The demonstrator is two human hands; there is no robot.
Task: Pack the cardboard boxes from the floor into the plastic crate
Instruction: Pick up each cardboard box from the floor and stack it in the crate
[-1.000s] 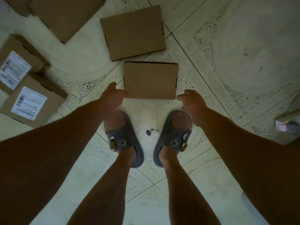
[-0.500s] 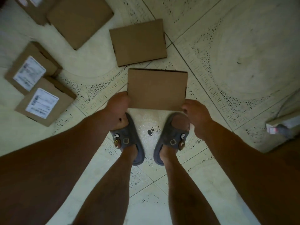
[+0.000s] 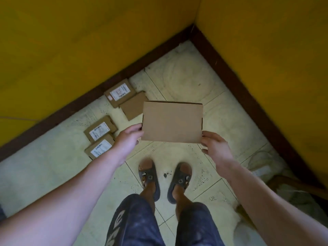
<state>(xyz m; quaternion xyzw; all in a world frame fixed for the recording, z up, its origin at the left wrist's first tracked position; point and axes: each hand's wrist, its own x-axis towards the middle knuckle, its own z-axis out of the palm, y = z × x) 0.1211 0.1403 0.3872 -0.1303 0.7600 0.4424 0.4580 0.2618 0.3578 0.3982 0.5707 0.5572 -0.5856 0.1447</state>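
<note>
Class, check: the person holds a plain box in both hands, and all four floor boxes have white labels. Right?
Not all: the head view shows one floor box plain; only three labelled boxes. The held box is indeed gripped by the left hand and right hand.

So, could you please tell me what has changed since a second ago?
The plain cardboard box rose off the floor: the left hand and right hand took hold of its near corners and lifted it. The labelled boxes stayed on the floor.
</note>
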